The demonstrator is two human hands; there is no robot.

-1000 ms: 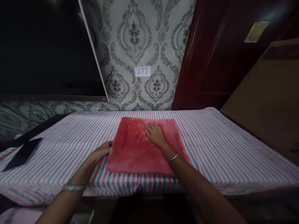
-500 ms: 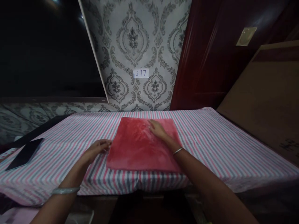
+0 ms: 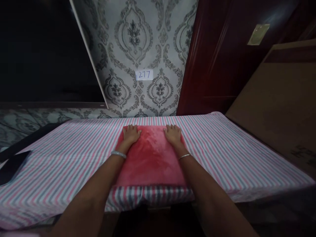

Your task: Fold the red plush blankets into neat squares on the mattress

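Note:
A soft red-pink plush cloth (image 3: 151, 161), flat and roughly square, lies on the striped tablecloth (image 3: 222, 154) close to the table's front edge. My left hand (image 3: 131, 134) rests palm down on its far left corner, fingers spread and pointing away from me. On the far right corner, my right hand (image 3: 173, 134) lies flat in the same way. Neither hand grips anything; both press on the cloth's surface. The wrists wear a pale bangle on the left and a thin silver one on the right.
A dark flat device (image 3: 14, 166) lies at the table's left end. A large black screen (image 3: 46, 56) stands behind on the left. At the right leans a big cardboard box (image 3: 278, 108). The patterned wall bears a paper label (image 3: 144, 74) reading 277.
My left hand has moved from beside the cloth's left edge up onto its far left corner. My right hand has slid right to the far right corner. The view has shifted slightly.

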